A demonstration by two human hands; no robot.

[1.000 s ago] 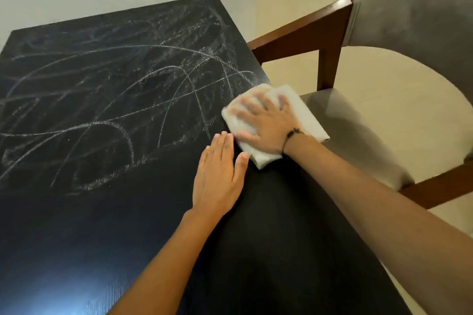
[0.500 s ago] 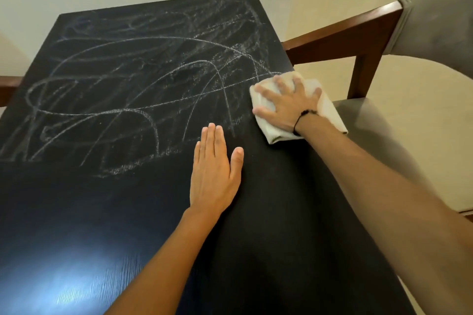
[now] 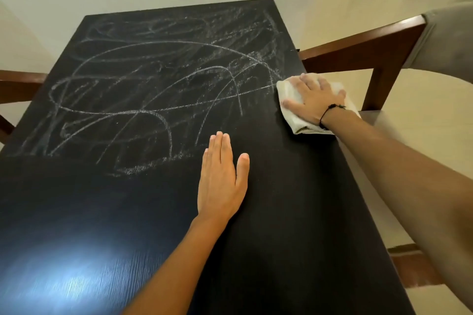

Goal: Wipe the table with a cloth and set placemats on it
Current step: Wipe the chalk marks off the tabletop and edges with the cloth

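Right now right hand [image 3: 311, 100] presses flat, fingers spread, on cloth [image 3: 294, 120] at table [image 3: 294, 212] right edge for wiping; left hand [image 3: 221, 181] flat mid-table, bracing, holding nothing.

L hand [image 3: 220, 181] flat, R hand [image 3: 313, 102] spread

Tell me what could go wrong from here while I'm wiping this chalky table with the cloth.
The cloth under your right hand sits at the table's right edge and partly overhangs it, so a stroke that way could drop it onto the chair. Your left hand lies flat beside the chalk marks and could smear them. One folded cloth may spread the chalk rather than lift it.
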